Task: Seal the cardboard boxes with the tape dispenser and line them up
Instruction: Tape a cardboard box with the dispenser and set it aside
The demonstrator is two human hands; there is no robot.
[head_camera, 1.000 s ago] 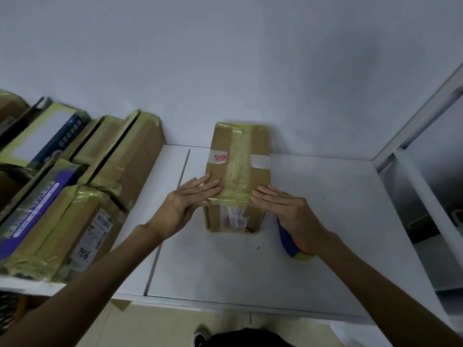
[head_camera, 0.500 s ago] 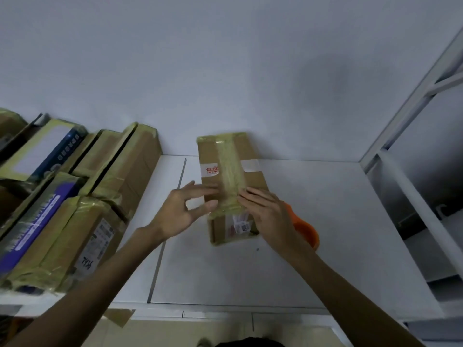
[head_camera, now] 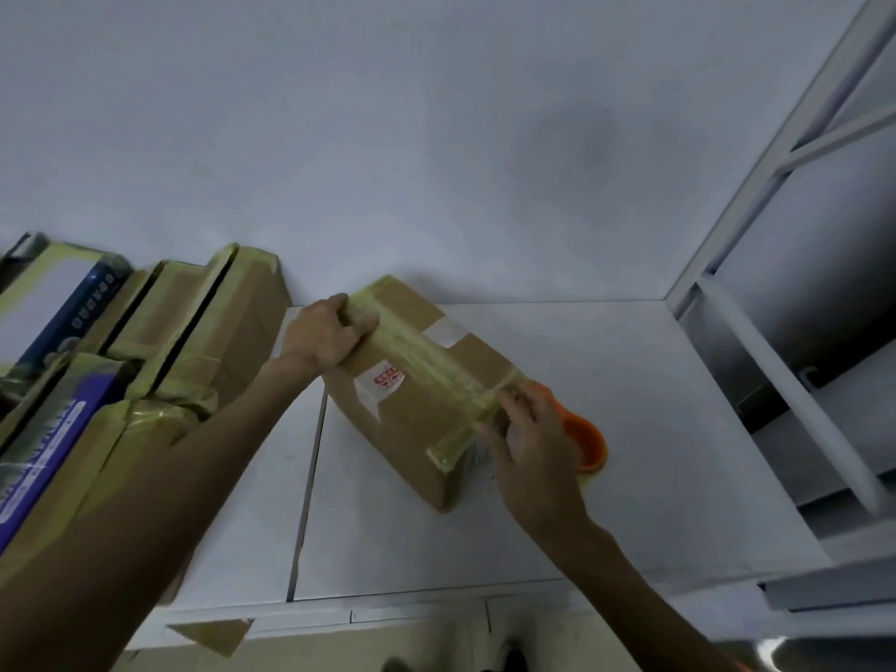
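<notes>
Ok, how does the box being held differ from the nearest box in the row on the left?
The held box lies skewed on the table, held at both ends by the left hand and right hand; the row box stands untouched against its neighbours. The held box shows a red-printed label; the row box shows none. Both are brown cardboard with yellowish tape.

We see one brown box [head_camera: 426, 395] lying flat mid-scene, skewed: long axis runs far-left to near-right, yellow tape strip along the top, red-printed white label. Orange dispenser [head_camera: 584, 441] just beside its near-right end, partly hidden. Taped boxes [head_camera: 203, 341] packed at left.
</notes>
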